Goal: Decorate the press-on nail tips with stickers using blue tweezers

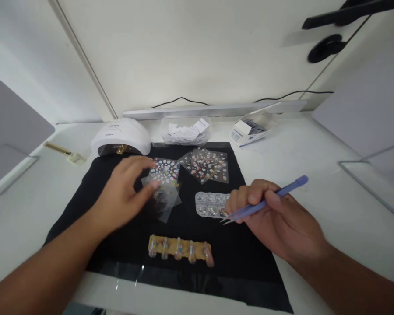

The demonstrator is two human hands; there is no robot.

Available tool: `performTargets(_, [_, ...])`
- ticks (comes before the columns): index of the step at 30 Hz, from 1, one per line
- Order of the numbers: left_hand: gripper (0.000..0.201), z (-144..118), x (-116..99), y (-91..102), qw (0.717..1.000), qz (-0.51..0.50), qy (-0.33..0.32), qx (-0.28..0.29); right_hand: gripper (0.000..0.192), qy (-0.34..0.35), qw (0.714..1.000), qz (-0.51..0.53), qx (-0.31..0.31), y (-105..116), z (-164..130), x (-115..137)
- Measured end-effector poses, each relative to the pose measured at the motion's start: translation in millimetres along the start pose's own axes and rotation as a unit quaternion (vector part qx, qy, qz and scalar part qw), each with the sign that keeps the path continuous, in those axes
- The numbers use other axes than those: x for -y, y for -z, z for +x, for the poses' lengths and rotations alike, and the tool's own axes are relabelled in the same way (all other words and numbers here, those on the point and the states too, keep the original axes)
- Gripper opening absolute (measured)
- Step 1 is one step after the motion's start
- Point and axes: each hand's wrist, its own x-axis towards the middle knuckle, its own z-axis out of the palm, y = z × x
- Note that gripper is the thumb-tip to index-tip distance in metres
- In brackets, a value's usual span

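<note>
My right hand (276, 218) grips purple tweezers (265, 202), tips pointing left just beside a clear compartment box of rhinestones (210, 204). My left hand (126, 192) rests with its fingers on a stack of clear sticker sheets (166, 183) on the black cloth (118, 249). A second pile of colourful sticker sheets (206, 165) lies further back. Near the front edge a yellow holder with several artificial nails (180, 250) lies across the cloth.
A white nail lamp (121, 136) stands at the back left, with a gold-and-cream tool (64, 152) to its left. A clear bag of white papers (186, 130) and an open blue-and-white box (251, 127) sit at the back. Grey panels flank both sides.
</note>
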Motion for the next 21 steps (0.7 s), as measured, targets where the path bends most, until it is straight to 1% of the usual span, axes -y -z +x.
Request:
performTargets(1, [0.029, 7.6, 12.5, -2.1, 0.999, 0.018, 0.026, -0.008, 0.023, 0.001, 1.000, 0.000, 0.000, -0.4, 0.2, 0.1])
performTargets(2, [0.031, 13.9, 22.6, -5.8, 0.998, 0.033, 0.044, 0.000, 0.023, 0.003, 1.000, 0.000, 0.000, -0.8, 0.5, -0.2])
performTargets(4, [0.037, 22.0, 33.6, -16.7, 0.995, 0.063, 0.068, 0.034, 0.024, 0.006, 1.000, 0.000, 0.001, -1.5, 1.2, -1.2])
performTargets(7, [0.050, 24.8, 31.9, -34.9, 0.987, 0.106, 0.080, 0.094, 0.024, 0.011, 1.000, -0.003, 0.003, -1.3, 1.8, -2.6])
performTargets(10, [0.048, 24.6, 25.2, -45.1, 0.977, 0.140, 0.090, 0.132, 0.024, 0.012, 1.000, -0.007, 0.000, 0.1, 2.0, -3.4])
performTargets(13, [0.044, 26.8, 23.3, -44.7, 0.971, 0.160, 0.103, 0.145, 0.024, 0.016, 1.000, -0.012, -0.005, 1.1, 2.6, -3.5])
performTargets(16, [0.044, 28.5, 21.7, -37.5, 0.968, 0.172, 0.113, 0.146, 0.024, 0.021, 1.000, -0.018, -0.009, 1.2, 3.5, -2.6])
performTargets(18, [0.050, 26.2, 18.1, -30.8, 0.964, 0.186, 0.129, 0.137, 0.024, 0.021, 0.999, -0.023, -0.012, 1.1, 4.0, -1.8])
performTargets(20, [0.061, 20.4, 12.0, -24.4, 0.958, 0.206, 0.148, 0.133, 0.024, 0.020, 0.999, -0.028, -0.014, 1.4, 4.4, -1.4])
performTargets(21, [0.068, 16.5, 8.3, -21.9, 0.954, 0.216, 0.155, 0.140, 0.024, 0.021, 0.999, -0.029, -0.015, 1.8, 4.6, -1.5])
